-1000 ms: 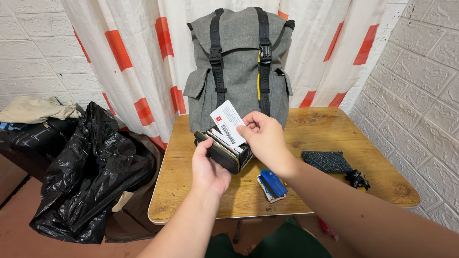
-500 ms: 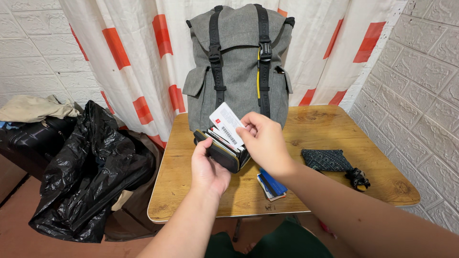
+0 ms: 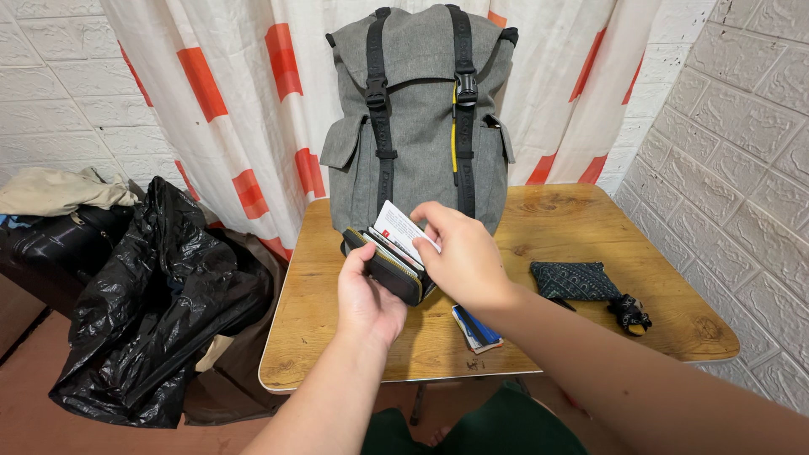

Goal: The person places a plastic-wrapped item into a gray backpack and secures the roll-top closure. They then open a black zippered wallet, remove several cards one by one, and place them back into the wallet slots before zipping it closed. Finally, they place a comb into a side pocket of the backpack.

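A: What is the left hand [image 3: 364, 295] doing?

B: It grips a black card wallet [image 3: 389, 265] from below, fingers curled around its zipped edge, thumb up along the near side. The wallet is held open just above the wooden table [image 3: 337, 337], right in front of the grey backpack [image 3: 419, 118].

A: And the right hand [image 3: 462, 253]?

B: It pinches a white card [image 3: 399, 229] between thumb and fingertips. The fingers are bent in close, not spread. The card's lower part sits down among the other cards in the wallet's slots; its upper part sticks out, tilted to the left.

A: So both hands are closed on something?

B: Yes, the left clasps the wallet, the right holds the card, and the two hands nearly meet over the wallet.

A: What lies around them?

B: A small stack of cards [image 3: 476, 327], blue on top, rests on the table just under the right wrist. Farther right lies a dark patterned pouch [image 3: 575, 281] with a black cord bundle [image 3: 630, 313] beside it. The backpack stands upright against a white curtain with orange-red blocks [image 3: 227, 109]. Left of the table, a black plastic bag [image 3: 160, 295] is heaped on the floor.
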